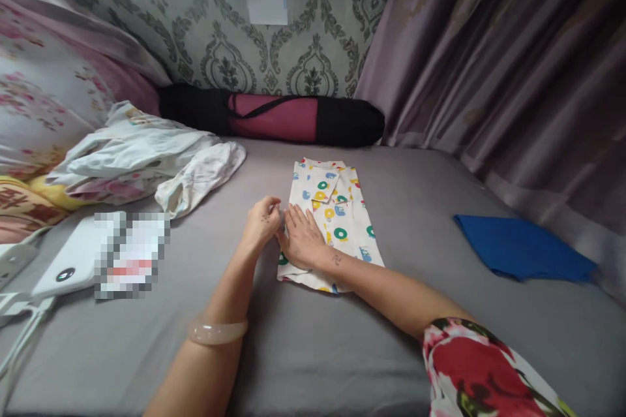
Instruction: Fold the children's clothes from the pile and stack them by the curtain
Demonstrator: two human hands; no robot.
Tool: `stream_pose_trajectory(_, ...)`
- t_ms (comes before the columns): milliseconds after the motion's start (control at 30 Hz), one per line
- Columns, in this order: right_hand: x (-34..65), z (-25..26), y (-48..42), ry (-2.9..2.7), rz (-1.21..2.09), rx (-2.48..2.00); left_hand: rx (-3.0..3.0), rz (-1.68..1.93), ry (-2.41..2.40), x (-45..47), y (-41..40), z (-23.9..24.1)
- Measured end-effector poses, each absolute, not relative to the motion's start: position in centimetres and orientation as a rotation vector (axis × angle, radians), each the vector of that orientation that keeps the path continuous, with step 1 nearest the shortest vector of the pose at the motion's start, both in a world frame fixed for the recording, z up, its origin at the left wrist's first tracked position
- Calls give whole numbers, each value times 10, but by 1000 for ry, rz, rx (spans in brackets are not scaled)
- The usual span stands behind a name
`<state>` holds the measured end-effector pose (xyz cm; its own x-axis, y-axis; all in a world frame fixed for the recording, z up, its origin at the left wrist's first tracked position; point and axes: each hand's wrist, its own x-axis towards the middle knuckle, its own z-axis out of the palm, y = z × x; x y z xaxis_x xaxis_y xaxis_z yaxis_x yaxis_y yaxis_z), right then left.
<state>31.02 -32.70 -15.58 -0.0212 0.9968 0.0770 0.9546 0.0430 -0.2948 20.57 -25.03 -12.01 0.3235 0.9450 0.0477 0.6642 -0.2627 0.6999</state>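
A white child's shirt [349, 247], printed with colourful figures and green rings, lies folded into a narrow rectangle on the grey bed sheet [313, 352]. A folded-over piece of it rests on top near the far end. My right hand [304, 237] is open and pressed flat on the shirt's left part, fingers pointing away from me. Beside the shirt's left edge is my left hand [264, 221], its fingers curled in, close to my right fingertips. No cloth shows in the left hand, though its fingertips are partly hidden.
A heap of pale clothes [141, 156] lies at the left. Nearer are a white device [81, 257] with cables and a blurred card [132, 254]. Blue folded cloth [523, 247] lies at the right. A black and maroon long bag [274, 118] lies along the patterned wall, beside purple curtains [464, 45].
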Motion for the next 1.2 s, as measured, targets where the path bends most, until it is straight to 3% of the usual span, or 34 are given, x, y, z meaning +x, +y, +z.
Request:
stream_pose_trajectory(567, 299, -125, -373, -2107, 607, -1758, 2073, 623, 1353, 207, -252, -123)
stream_pose_trajectory(700, 340, -114, -386, -2038, 509, -1993, 2162, 504, 1192, 210, -262, -116)
stream_pose_trajectory(867, 391, -135, -399, -1881, 253, -2314, 2354, 308, 907, 212, -273, -114)
stream_pose_trajectory(1000, 402, -150, -400, -1875, 309, -2288, 2502, 183, 815, 212, -275, -116)
stream_pose_trajectory(1200, 444, -121, -407, -1553, 298, -2229, 2363, -80, 1159, 203, -275, -95)
